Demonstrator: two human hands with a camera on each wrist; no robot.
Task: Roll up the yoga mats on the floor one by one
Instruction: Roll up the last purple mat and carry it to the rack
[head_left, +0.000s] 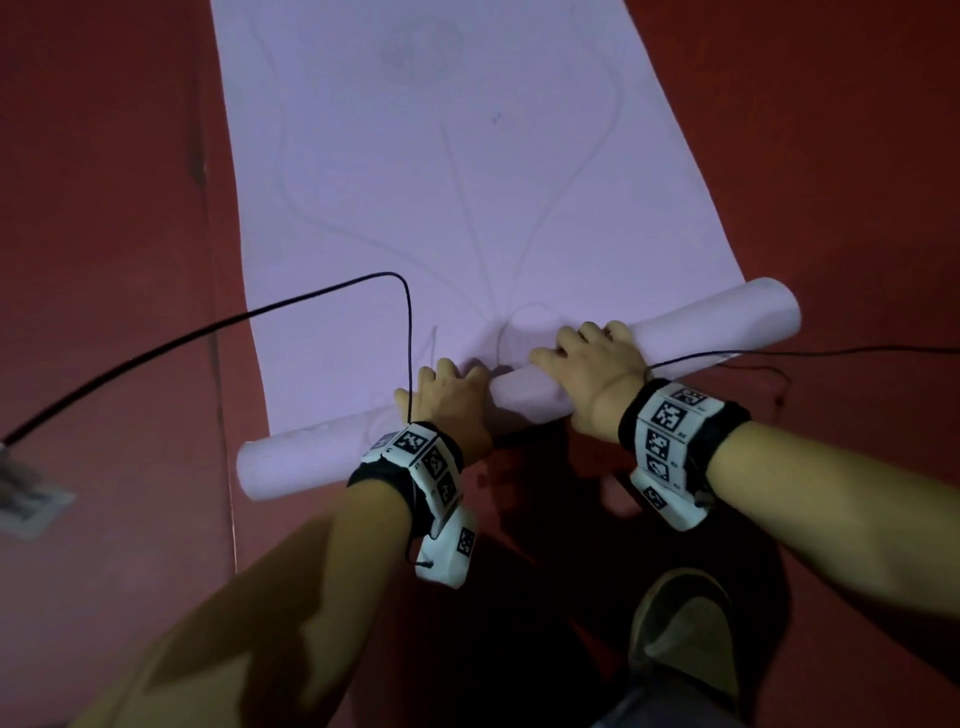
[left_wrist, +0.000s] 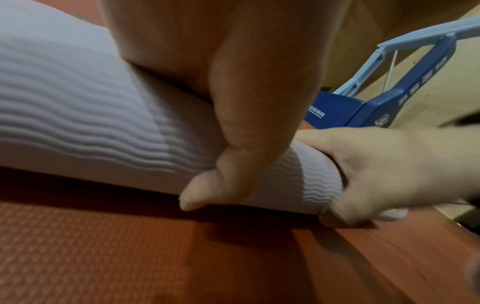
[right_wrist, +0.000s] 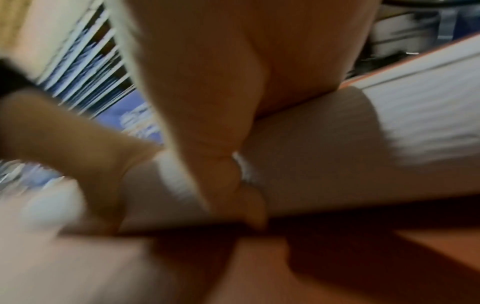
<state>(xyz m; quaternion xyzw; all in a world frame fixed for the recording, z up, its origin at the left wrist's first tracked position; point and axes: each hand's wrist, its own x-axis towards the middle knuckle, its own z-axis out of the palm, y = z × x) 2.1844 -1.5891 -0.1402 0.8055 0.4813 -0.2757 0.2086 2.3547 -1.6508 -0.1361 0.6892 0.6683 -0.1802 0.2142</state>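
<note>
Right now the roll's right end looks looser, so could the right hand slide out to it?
Probably yes: the right hand already rests on the roll, and nothing sits between it and that end.

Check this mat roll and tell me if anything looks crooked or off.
The roll runs slanted across the mat, its right end farther up than its left, so it is winding askew. Both hands, left and right, grip it near the middle. A cable trails over the flat part.

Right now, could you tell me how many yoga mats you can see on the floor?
1: a lilac yoga mat, partly rolled at the near end, with the left hand and right hand on the roll. Others may lie outside the view.
</note>
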